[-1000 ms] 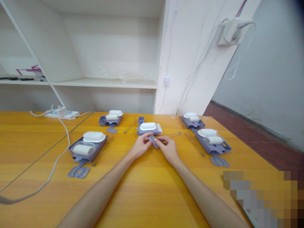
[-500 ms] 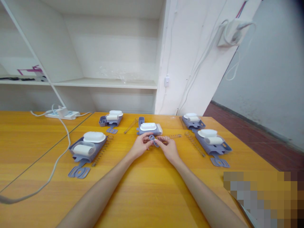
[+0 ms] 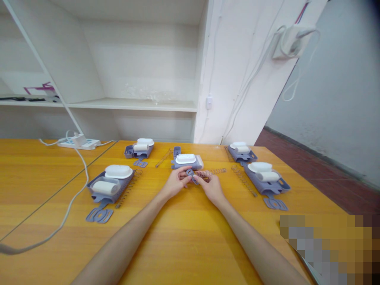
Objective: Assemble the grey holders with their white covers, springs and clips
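Observation:
Between my two hands is a small flat grey-purple plastic piece with cut-out openings (image 3: 192,177). My left hand (image 3: 175,183) pinches its left end, and my right hand (image 3: 211,187) grips the right end with thumb and fingers. Just beyond my fingers lies a grey-purple plastic housing (image 3: 196,164) carrying a white oval part (image 3: 185,158). A coil spring (image 3: 218,171) extends to the right from behind my right fingers; whether they touch it I cannot tell. Behind the housing stands a small grey-purple box-like part (image 3: 177,151).
Similar part sets surround my hands: one housing (image 3: 124,187) at near left, another (image 3: 150,152) at far left, and others at right (image 3: 279,186) and far right (image 3: 251,153). Springs lie beside them. A white cable (image 3: 77,190) runs from a power strip (image 3: 89,144) across the table's left.
Both hands stay in nearly the same place, still holding the flat plastic piece. The view has shifted very slightly; the surrounding sets have not moved.

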Motion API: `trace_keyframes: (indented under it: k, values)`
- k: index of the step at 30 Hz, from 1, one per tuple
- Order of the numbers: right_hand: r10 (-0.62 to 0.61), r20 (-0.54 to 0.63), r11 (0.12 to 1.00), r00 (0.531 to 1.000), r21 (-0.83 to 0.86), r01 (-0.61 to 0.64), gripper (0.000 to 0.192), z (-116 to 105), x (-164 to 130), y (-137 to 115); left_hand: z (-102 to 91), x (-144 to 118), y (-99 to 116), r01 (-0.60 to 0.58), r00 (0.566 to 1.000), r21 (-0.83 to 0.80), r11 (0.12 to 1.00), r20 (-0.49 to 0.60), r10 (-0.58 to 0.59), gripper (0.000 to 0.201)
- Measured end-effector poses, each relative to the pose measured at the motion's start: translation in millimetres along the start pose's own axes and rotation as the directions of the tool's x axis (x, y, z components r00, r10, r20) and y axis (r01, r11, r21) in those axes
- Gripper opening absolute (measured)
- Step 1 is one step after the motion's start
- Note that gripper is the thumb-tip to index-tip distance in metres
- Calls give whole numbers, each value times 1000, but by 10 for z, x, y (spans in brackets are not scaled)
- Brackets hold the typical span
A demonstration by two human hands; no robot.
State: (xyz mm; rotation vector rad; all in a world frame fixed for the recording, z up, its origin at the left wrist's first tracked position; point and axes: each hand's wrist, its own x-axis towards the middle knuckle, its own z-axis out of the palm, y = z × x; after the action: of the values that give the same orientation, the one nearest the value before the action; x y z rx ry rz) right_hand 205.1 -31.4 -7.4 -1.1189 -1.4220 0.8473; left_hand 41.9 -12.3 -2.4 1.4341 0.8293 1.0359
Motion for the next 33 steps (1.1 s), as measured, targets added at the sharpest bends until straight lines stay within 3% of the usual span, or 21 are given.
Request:
trace_keyframes:
  k: [8,16,26,29,33]
  values:
    - [-10,76,1000,997,15,9,26,12,-15,-46,28,-5,10,4,999,20,1000,-44,-3,54]
    - [-46,76,996,996,-68,51,28,37,-28,-21,23,15,-10,-34,994,48,998,-107,39,49]
    - [-74,-3,993,997,-98,73,24,16,-30,6,22,-5,3,-53,999,50,997,-7,53,52]
    - [-31,4,986,1000,-161,31,25,20,-37,8,25,2,-9,-89,996,37,995,17,89,49]
    - [-76,22,977,997,-198,79,19,43,-55,2,32,4,-7,-77,997,42,996,0,77,46]
